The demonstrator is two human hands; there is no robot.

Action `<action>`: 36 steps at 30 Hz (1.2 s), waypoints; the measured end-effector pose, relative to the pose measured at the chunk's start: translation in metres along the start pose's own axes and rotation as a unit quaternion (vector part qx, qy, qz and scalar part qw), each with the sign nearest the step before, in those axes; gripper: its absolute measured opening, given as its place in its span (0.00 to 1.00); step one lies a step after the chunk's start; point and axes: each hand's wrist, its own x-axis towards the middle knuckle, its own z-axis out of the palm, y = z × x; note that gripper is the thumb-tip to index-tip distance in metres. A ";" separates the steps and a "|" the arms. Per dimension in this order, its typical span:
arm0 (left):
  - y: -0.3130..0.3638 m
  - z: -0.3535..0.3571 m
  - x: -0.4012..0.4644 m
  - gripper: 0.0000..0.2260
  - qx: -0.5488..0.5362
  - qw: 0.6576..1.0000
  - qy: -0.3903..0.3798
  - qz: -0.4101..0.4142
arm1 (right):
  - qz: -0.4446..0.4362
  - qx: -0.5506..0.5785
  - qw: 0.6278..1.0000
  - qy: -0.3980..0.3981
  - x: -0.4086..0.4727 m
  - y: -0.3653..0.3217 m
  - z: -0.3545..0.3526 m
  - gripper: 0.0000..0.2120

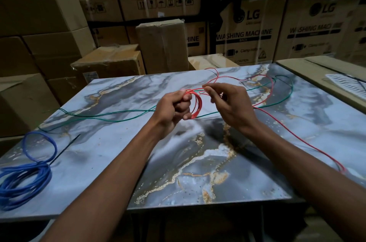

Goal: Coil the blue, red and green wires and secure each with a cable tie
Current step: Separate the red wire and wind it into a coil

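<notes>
My left hand (174,106) grips a small coil of red wire (197,106) above the middle of the marble-patterned table (122,154). My right hand (230,103) pinches the loose red strand just right of the coil. The rest of the red wire (297,134) loops toward the far edge and trails down to the table's right front. The green wire (111,116) lies uncoiled across the table from left to right. A blue wire coil (25,174) lies at the near left corner, held by a black cable tie (65,148) whose tail sticks out.
Stacked cardboard boxes (164,45) surround the table at the back and left. Another flat box (324,75) adjoins the table on the right, with a white patterned object (344,83) lying on it.
</notes>
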 end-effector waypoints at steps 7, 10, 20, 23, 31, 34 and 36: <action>0.013 -0.022 0.004 0.16 -0.221 0.972 0.076 0.022 | -0.006 0.032 0.996 -0.084 0.001 0.004 -0.004 0.12; 0.015 -0.027 0.006 0.17 -0.269 0.957 0.104 0.028 | 0.025 -0.016 0.998 -0.057 0.003 0.009 -0.004 0.14; 0.023 -0.039 0.007 0.17 -0.335 0.927 0.162 0.053 | -0.011 -0.181 0.974 -0.134 0.009 0.018 -0.016 0.16; 0.029 -0.052 0.008 0.16 -0.365 0.907 0.195 0.073 | -0.023 -0.182 0.968 -0.170 0.009 0.018 -0.019 0.16; 0.025 -0.063 0.009 0.17 -0.344 0.859 0.366 0.096 | -0.121 -0.081 0.985 -0.094 0.007 0.008 -0.026 0.18; 0.022 -0.052 0.010 0.16 -0.314 0.865 0.375 0.113 | -0.198 -0.135 0.968 -0.071 0.003 -0.002 -0.020 0.20; 0.022 -0.049 0.011 0.16 -0.299 0.873 0.365 0.120 | -0.203 -0.211 0.949 -0.119 0.001 -0.007 -0.013 0.19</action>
